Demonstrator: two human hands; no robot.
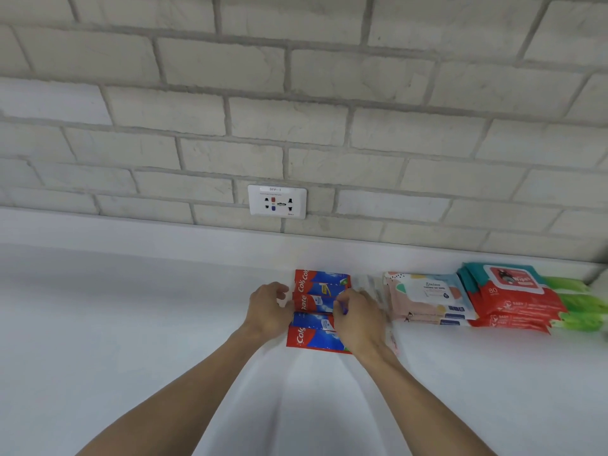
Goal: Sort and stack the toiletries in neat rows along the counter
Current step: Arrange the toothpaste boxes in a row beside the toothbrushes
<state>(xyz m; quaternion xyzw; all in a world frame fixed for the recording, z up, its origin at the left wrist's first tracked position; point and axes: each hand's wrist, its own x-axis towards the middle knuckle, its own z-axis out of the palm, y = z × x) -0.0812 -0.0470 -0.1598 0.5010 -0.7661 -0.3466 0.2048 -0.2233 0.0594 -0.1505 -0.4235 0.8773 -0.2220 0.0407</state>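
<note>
Several red and blue toothpaste boxes (pixel 316 339) lie side by side in a row on the white counter (pixel 131 324), running from the wall toward me. My left hand (pixel 268 309) grips the left end of a middle box with curled fingers. My right hand (pixel 357 315) grips the right end of the same box and covers the right ends of the others. To the right lie stacked pale pink wipe packs (pixel 427 296), stacked red and teal wipe packs (pixel 513 291) and green packs (pixel 579 304).
A white brick wall rises behind the counter, with a wall socket (pixel 277 201) above the toothpaste boxes. Thin clear-wrapped items (pixel 373 286) lie between the boxes and the pink wipes. The counter's right corner is near the green packs.
</note>
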